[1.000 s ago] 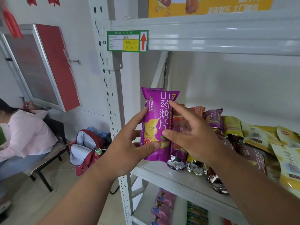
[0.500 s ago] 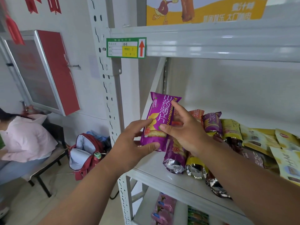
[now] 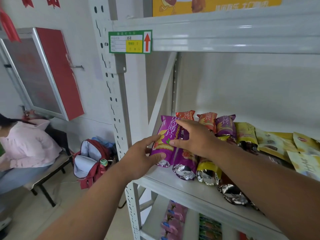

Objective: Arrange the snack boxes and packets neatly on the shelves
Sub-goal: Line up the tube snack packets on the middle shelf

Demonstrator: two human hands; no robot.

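1. Far left of the shelf upright (image 3: 110, 94): a seated person in a pink top (image 3: 26, 144) on a metal-legged bench (image 3: 46, 172); above, a red panel in a silver frame (image 3: 57, 73).
2. Between the bench and the upright: an open red backpack (image 3: 90, 161) with pale lining, on the floor.
3. The upright: white perforated steel; a green and yellow label (image 3: 130, 41) with a red arrow is fixed just right of its top.
4. Left hand (image 3: 140, 158): just right of the upright, fingers and thumb curled round the lower end of the purple snack packet (image 3: 165, 141), gripping it.
5. The purple snack packet: glossy foil, pillow-shaped, crimped silver end at the bottom, tilted, leftmost on the white middle shelf (image 3: 181, 186), touching the next purple packet (image 3: 186, 161).
6. Right hand (image 3: 194, 137): fingers spread and nearly straight, pressing the packet's right face; it covers part of the packets behind.
7. Further right of the upright: a row of orange, purple and gold foil packets (image 3: 225, 129), then flat yellow pouches (image 3: 277, 141), overlapping.
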